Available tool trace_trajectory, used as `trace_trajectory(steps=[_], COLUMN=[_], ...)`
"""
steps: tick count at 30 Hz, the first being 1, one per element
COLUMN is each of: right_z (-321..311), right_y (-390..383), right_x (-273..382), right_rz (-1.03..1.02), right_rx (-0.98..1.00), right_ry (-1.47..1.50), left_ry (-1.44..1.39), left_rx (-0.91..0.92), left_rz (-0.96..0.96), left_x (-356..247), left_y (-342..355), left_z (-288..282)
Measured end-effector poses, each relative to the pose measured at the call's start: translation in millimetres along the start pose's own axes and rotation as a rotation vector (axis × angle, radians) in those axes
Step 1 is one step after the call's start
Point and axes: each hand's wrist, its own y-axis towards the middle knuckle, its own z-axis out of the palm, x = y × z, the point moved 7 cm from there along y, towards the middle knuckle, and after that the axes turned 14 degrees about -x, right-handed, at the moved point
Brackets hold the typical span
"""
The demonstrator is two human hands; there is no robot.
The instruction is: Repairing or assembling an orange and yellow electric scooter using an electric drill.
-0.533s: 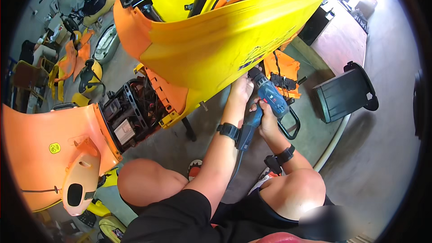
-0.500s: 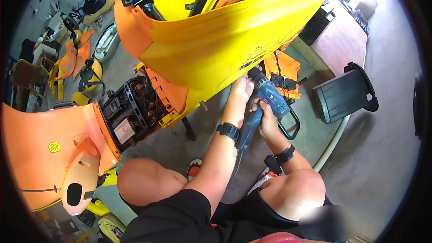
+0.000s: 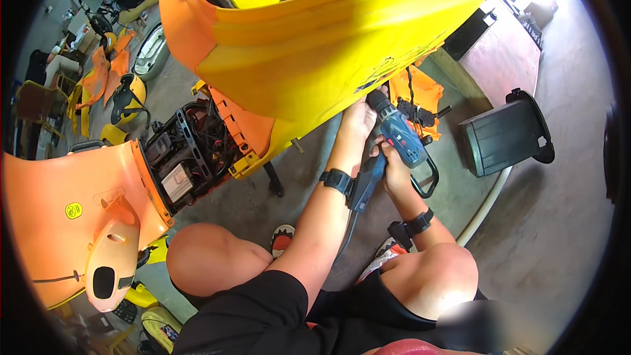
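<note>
While the right hand (image 3: 396,165) gripped the blue drill (image 3: 394,137) by its handle, solid and top-heavy, the left hand (image 3: 358,117) clasped its nose under the stiff, smooth yellow panel (image 3: 328,52).

1. The drill (image 3: 396,137) in my right hand (image 3: 393,169) is blue and black.
2. The panel (image 3: 342,39) above it is plain yellow — orange at its lower edge.
3. My wristbands are black — so are my shorts (image 3: 276,319).
4. The floor (image 3: 559,223) is grey.

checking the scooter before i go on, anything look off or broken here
The orange scooter body is opened up: its black wiring and control box sit exposed, and loose orange panels lie on the floor. Nothing looks spilled or cracked.
</note>
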Motion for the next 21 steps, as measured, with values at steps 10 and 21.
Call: trace_trajectory(steps=[10, 21], right_z=[4.3, -13.3], right_y=[-7.2, -15.5], right_x=[8.2, 8.9], right_rz=[-0.049, -0.076], right_rx=[0.018, 0.09], right_ry=[-0.06, -0.173], left_ry=[0.107, 0.12], left_rx=[-0.089, 0.011], left_rz=[0.118, 0.034], left_x=[-3.3, -3.9], left_y=[-4.1, -8.0], left_z=[-0.6, -0.6])
